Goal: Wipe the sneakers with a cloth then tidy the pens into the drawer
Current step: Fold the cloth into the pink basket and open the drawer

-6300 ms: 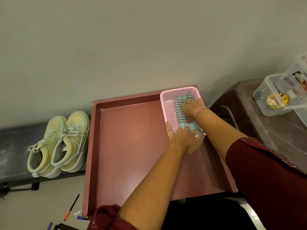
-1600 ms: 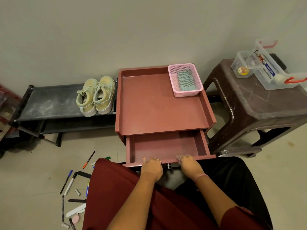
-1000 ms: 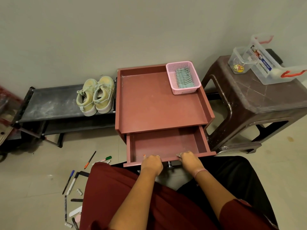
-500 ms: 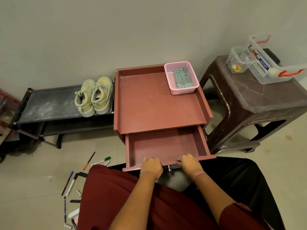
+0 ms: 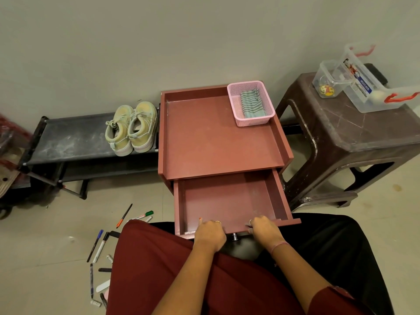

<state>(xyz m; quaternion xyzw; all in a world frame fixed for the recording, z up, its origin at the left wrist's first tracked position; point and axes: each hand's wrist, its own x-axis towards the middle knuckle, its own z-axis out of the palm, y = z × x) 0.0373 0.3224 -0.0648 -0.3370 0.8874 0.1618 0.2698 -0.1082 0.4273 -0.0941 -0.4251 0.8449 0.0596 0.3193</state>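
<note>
Nearest, both hands are gripping the front edge of the pulled-out drawer [image 5: 229, 198]: the left hand [image 5: 210, 235] and the right hand [image 5: 264, 229] are curling their fingers over its front panel, one on each side of the knob. Left of them, pens [image 5: 100, 245] are lying scattered on the floor. Beyond, the cloth [image 5: 252, 104] is lying folded in a pink basket [image 5: 234, 103] on the cabinet top, and the sneakers [image 5: 130, 126] are sitting together on a black rack [image 5: 68, 137].
</note>
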